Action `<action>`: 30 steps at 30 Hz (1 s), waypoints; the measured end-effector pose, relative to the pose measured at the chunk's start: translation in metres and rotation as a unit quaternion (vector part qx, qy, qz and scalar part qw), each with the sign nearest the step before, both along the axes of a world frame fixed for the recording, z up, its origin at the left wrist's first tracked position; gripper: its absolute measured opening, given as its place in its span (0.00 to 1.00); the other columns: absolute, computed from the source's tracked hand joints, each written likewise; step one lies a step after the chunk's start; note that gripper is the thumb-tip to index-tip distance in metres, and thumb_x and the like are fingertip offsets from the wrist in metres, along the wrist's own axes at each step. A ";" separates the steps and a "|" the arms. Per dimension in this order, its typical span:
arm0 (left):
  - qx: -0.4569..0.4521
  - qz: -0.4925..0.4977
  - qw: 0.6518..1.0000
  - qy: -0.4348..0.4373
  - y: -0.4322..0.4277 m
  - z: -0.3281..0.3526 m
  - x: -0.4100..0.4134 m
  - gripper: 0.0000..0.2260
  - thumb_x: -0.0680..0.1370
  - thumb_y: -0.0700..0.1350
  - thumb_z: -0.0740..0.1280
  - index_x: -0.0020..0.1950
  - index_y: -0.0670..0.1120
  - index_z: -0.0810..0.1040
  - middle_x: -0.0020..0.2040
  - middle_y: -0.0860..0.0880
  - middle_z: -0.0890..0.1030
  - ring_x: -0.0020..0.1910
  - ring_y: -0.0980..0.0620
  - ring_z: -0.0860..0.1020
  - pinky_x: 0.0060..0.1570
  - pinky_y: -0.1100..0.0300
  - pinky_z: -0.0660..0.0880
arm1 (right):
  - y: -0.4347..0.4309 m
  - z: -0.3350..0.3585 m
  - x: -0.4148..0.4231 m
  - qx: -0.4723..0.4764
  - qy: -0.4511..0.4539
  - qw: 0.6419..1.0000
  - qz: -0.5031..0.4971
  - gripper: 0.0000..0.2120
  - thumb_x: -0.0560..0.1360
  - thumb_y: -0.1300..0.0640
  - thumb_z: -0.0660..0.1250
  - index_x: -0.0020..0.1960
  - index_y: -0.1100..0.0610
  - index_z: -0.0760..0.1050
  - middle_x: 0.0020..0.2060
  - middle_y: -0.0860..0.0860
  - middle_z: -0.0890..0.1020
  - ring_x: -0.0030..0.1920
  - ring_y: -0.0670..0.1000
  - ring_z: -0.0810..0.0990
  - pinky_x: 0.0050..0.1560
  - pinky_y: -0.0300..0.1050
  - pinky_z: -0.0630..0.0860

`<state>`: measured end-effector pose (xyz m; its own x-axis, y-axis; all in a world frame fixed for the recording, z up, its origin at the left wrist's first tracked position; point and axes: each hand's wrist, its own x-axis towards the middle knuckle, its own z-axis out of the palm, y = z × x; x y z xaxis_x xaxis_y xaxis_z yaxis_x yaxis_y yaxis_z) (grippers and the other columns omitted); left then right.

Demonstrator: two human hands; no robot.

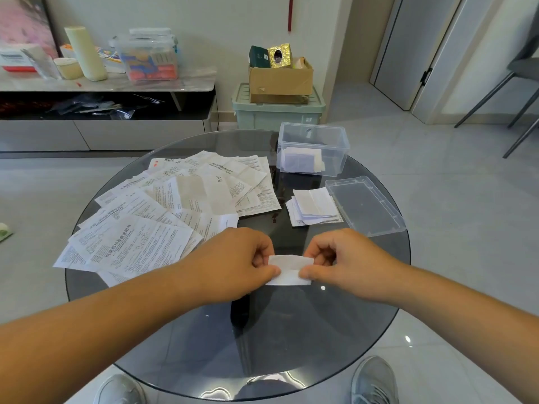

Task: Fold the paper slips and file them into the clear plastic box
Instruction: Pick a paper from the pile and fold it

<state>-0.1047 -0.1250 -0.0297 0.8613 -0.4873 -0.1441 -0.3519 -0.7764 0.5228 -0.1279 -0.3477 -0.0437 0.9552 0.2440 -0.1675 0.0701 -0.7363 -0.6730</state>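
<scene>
both hands pinch the folded slip [289,270] — left hand [237,265] on its left end, right hand [344,262] on its right, long axis across, above the bench [291,330]. clear box [313,148] sits ahead and right — nearer the right hand.

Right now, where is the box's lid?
In the head view, the lid lies flat on the right side of the glass table, just right of the stack of folded slips and nearer the person than the clear plastic box.

Two bare forearms [87,322] are shown; light grey mesh trainers [374,380] are worn on both feet, seen through glass.
</scene>
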 end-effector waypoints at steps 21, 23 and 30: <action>-0.001 -0.037 0.997 0.064 -0.009 -0.006 0.019 0.03 0.75 0.50 0.75 0.44 0.52 0.83 0.32 0.57 0.76 0.28 0.65 0.75 0.31 0.69 0.68 | 0.019 0.001 -0.001 -0.127 -0.025 0.991 -0.034 0.22 0.68 0.38 0.75 0.55 0.44 0.70 0.40 0.42 0.76 0.46 0.47 0.77 0.44 0.44 0.69; 0.000 -0.037 0.997 0.070 -0.007 -0.006 0.019 0.04 0.74 0.50 0.76 0.45 0.54 0.82 0.34 0.58 0.76 0.30 0.63 0.76 0.33 0.68 0.69 | 0.014 0.005 0.003 -0.132 0.002 0.990 -0.050 0.23 0.67 0.39 0.77 0.54 0.44 0.71 0.41 0.42 0.76 0.44 0.46 0.77 0.40 0.44 0.69; 0.022 -0.038 0.995 0.092 -0.003 -0.002 0.022 0.07 0.74 0.47 0.76 0.50 0.56 0.83 0.44 0.57 0.78 0.44 0.55 0.79 0.43 0.65 0.74 | 0.004 0.010 0.010 -0.111 0.055 0.991 -0.042 0.21 0.67 0.47 0.80 0.54 0.44 0.73 0.41 0.44 0.77 0.39 0.46 0.77 0.35 0.40 0.69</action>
